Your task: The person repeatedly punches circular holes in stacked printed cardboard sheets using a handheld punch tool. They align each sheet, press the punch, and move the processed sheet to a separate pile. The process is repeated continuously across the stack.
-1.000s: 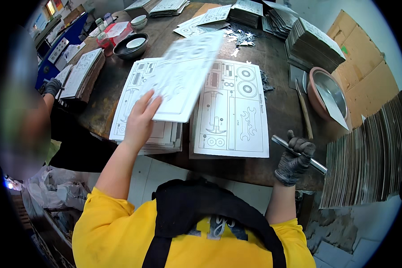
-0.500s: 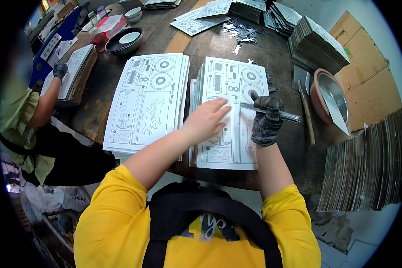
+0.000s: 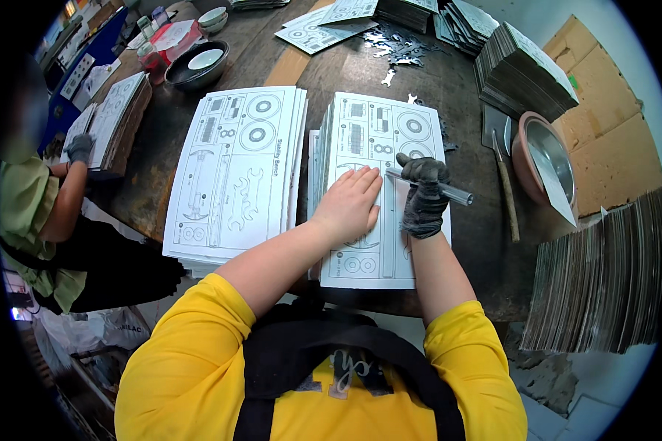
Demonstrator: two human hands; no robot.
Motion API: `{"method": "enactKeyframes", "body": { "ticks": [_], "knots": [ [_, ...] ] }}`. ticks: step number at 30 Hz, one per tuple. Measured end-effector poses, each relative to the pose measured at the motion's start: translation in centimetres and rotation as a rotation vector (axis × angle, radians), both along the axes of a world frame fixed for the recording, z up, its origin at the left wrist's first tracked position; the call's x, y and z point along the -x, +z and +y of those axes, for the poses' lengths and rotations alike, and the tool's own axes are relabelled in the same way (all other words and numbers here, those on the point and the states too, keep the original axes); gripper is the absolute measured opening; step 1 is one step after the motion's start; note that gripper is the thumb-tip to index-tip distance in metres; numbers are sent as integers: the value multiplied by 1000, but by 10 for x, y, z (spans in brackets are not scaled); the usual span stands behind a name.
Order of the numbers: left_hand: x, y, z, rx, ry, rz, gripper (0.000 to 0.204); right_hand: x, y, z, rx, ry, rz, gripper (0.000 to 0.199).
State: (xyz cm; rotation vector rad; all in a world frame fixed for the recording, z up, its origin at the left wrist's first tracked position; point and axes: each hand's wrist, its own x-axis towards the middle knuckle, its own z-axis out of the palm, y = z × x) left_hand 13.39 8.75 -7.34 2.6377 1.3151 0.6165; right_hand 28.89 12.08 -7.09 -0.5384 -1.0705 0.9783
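My bare left hand point(image 3: 349, 202) lies flat, fingers stretched out, on the top sheet of the right stack of printed boards point(image 3: 413, 126). In a dark grey glove, my right hand point(image 3: 424, 197) is closed around a silver metal tube point(image 3: 457, 194). One end of the tube sticks out to the right; the other points left toward my left fingertips, over the sheet. Whether its tip touches the sheet I cannot tell. Line drawings of wrenches, rings and a hammer cover the sheet. Another stack of printed boards point(image 3: 224, 173) stands beside it on the left.
Right of me are a wooden-handled scraper point(image 3: 505, 191), a pinkish bowl point(image 3: 524, 158), a tall row of boards point(image 3: 596, 275) and leaning cardboard point(image 3: 603, 110). Small wrench-shaped pieces point(image 3: 401, 51) lie at the back. A black bowl point(image 3: 175, 77) and a co-worker's gloved hand point(image 3: 79, 148) are leftward.
My left hand has come down flat onto the sheet. My right hand has moved slightly left with the tube. The co-worker's gloved hand has moved down and left.
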Motion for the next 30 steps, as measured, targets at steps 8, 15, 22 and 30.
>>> {"method": "enactKeyframes", "body": {
  "ticks": [8, 15, 22, 30],
  "knots": [
    [-3, -3, -1, -57, 30, -5, 44, 1, 6, -68, 319, 50, -208, 18],
    [-5, -5, -2, -21, 28, 27, 44, -6, 26, -194, 390, 191, -181, 8],
    [-6, -4, 0, -40, 36, 48, 44, 2, 23, -188, 51, 23, -284, 29],
    [-6, 38, -85, 152, -353, -66, 44, -69, 48, -216, 122, -194, 147, 43]
  ]
}}
